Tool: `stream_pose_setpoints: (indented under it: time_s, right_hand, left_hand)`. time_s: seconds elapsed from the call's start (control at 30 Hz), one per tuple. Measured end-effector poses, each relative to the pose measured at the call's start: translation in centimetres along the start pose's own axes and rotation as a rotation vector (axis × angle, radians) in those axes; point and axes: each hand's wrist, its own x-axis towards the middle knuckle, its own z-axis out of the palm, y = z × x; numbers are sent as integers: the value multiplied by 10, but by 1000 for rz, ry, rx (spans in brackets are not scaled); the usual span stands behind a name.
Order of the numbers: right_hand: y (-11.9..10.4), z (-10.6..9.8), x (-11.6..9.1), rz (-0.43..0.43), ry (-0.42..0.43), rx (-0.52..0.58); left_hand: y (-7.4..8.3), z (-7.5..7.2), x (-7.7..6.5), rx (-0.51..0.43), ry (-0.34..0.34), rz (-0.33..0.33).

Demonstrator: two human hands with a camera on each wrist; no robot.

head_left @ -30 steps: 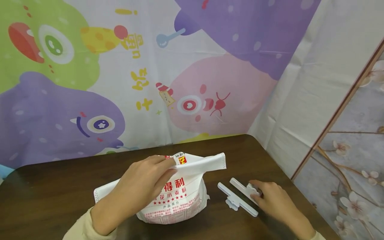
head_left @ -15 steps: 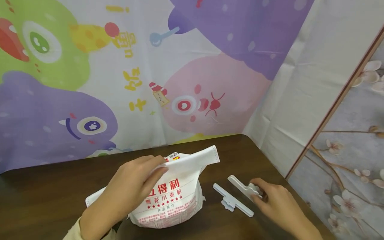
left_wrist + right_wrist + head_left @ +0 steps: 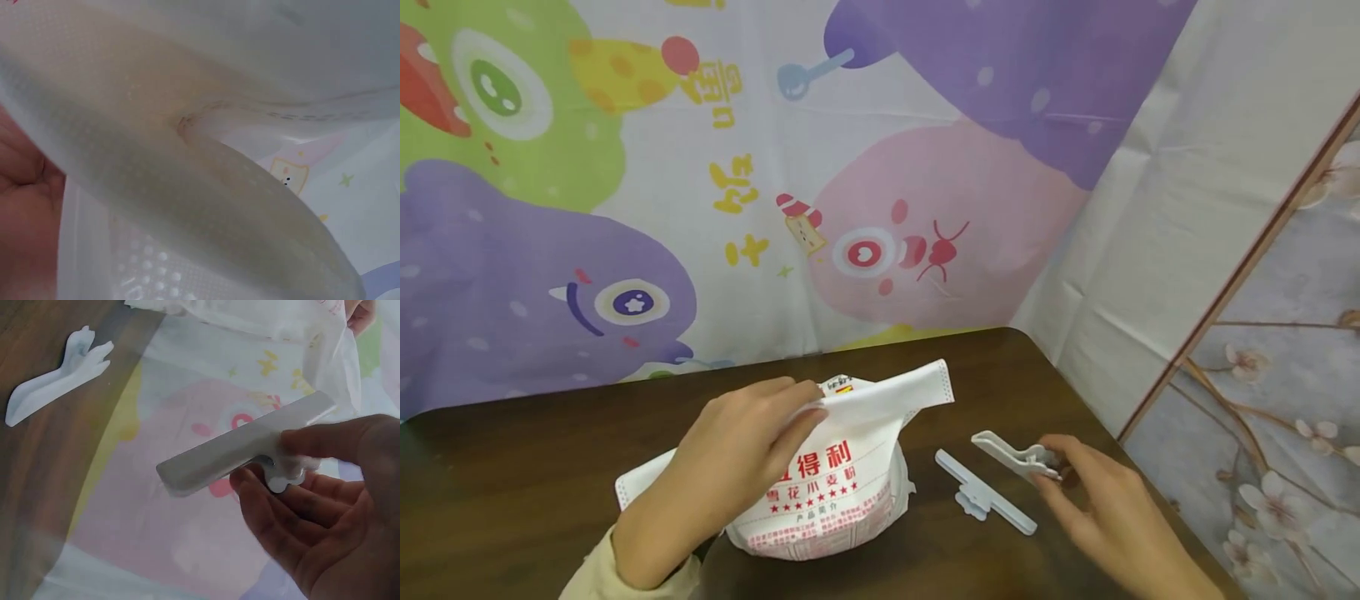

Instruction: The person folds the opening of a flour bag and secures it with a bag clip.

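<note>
A white flour bag (image 3: pixel 820 504) with red printing stands on the table, its top edge folded into a flat strip. My left hand (image 3: pixel 726 467) grips that strip near its middle, thumb in front and fingers over the back. White bag material (image 3: pixel 144 169) fills most of the left wrist view, with part of the left hand (image 3: pixel 25 212) at its left edge. Between the thumb and fingers of my right hand (image 3: pixel 1101 504) is a white bag clip (image 3: pixel 219 447), pinched by its flower-shaped handles. A second bag clip (image 3: pixel 988 493) lies between the bag and this hand.
The dark wooden table (image 3: pixel 535 450) has its right edge close to the right hand. A cartoon-printed cloth (image 3: pixel 760 325) hangs behind it, and a flower-patterned panel (image 3: pixel 1285 400) stands along the right side.
The right hand has tilted its clip up from lying flat on the table and turned it edge-on. The left hand keeps its hold on the bag, whose folded top swung slightly.
</note>
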Motion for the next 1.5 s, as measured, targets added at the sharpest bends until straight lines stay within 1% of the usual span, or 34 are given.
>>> stream_pose_setpoints:
  time_s: [0.13, 0.27, 0.5, 0.57, 0.7, 0.83, 0.87, 0.93, 1.03, 1.13, 1.2, 1.33, 1.43, 1.5]
  right_hand:
    - [-7, -3, 1, -7, 24, 1]
    - [-14, -10, 2, -3, 14, 16]
    - [-22, -20, 4, -30, 24, 52]
    - [-24, -24, 6, -27, 12, 51]
    - [-27, -29, 9, -49, -7, 46]
    - [-26, -32, 10, -71, -28, 46]
    - [-26, -32, 10, -73, -21, 43]
    - [-25, -31, 9, -73, 13, 33]
    - [-26, -28, 10, -91, 107, 53]
    - [-30, -27, 16, -141, 206, 86]
    - [-34, -28, 22, -179, 254, 104]
    - [-43, -33, 33, -257, 302, 162]
    - [-47, -36, 39, -318, 316, 225]
    - [-48, -37, 40, -333, 318, 231]
  left_hand:
    - [0, 0, 0, -1, -2, 4]
    - [-1, 2, -1, 2, -10, -2]
    - [0, 2, -2, 12, -2, -4]
    - [0, 2, -2, 10, -3, -5]
    - [0, 2, -2, 10, -4, -4]
    - [0, 2, -2, 8, -9, -8]
    - [0, 2, -2, 8, -11, -10]
    - [0, 1, -1, 7, -16, -13]
    - [0, 1, -1, 9, -21, -14]
    - [1, 1, -1, 11, -24, -12]
    - [1, 2, -1, 15, -23, -11]
    - [2, 2, -1, 29, -19, -7]
    - [2, 2, -1, 39, -16, -9]
    - [2, 2, 0, 42, -16, -11]
